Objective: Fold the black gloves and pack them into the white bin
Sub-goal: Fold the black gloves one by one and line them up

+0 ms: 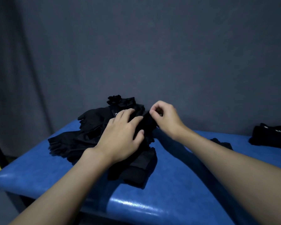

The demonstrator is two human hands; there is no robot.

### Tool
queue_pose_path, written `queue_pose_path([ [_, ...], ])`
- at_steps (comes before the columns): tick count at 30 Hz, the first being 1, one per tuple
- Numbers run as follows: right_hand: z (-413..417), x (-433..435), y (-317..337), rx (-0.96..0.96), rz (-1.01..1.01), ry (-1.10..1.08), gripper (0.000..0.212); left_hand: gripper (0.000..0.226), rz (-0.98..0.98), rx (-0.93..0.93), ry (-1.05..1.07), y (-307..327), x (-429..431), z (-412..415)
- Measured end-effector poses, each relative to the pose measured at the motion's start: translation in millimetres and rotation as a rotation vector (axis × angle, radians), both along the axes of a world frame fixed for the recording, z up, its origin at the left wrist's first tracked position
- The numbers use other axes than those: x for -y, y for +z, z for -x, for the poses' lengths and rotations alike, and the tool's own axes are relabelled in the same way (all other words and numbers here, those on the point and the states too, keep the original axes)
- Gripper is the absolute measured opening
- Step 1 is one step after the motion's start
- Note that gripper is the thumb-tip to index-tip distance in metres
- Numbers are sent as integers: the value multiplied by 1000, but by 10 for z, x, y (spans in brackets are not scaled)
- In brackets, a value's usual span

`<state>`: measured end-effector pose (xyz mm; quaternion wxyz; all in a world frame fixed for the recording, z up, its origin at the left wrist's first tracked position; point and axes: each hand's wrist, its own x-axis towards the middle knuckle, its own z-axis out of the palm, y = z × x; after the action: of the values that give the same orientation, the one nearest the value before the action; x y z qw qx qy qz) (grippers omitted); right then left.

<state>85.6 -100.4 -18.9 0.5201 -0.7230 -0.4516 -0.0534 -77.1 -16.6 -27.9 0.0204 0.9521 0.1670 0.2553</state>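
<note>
Early stage. Pile (71, 142) sits mid-bench (177, 176). Left hand (120, 135) presses flat, fingers straight, on 1 glove (146, 122) atop the pile; right hand (165, 117) pinches its far edge (likely mid-fold). Bin unseen; most gloves look unfolded.

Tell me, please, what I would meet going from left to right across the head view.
Spread black gloves, left hand, held glove, right hand pinching it, small black piece, black stack at far right.
</note>
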Motion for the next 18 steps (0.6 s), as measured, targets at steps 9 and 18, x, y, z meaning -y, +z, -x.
queue_pose_path([
  [9,32,226,309,-31,-149,-45,12,62,69,130,-14,127,41,-29],
  [18,17,786,376,-204,-257,-71,14,33,217,353,-244,215,329,-279],
])
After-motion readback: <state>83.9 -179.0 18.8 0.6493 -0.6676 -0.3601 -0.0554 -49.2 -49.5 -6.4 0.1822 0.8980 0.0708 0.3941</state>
